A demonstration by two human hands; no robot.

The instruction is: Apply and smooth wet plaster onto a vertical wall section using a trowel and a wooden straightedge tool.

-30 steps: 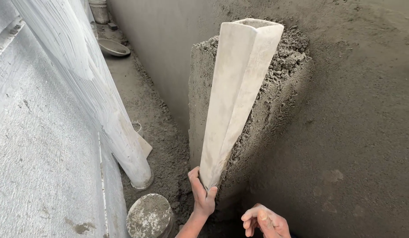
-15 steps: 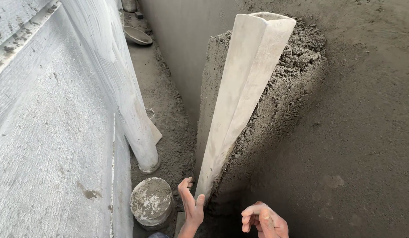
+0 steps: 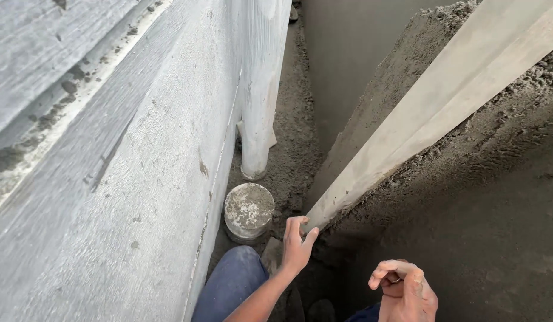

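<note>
A: Where is the left hand?

B: Low in the middle of the view, at the near end of the straightedge. Its fingers curl round that end and the thumb presses the other side, so it grips the straightedge.

A: And how does the straightedge lie?

B: It is a long pale bar that slants from the hand up and away to the far right corner. It lies against the corner edge of the wet plaster, which is rough and crumbly along the bar and smoother lower down on the right.

A: What about the right hand?

B: It is at the bottom edge, right of the left hand and apart from the bar. Its fingers are loosely bent and it holds nothing. It touches nothing that can be seen.

A: What else is nearby?

B: 1 round bucket caked with mortar stands on the floor just left of the left hand. Behind it, farther off, a pale pipe stands upright. A grey wall fills the left side. A blue-clad knee shows below the left forearm.
</note>
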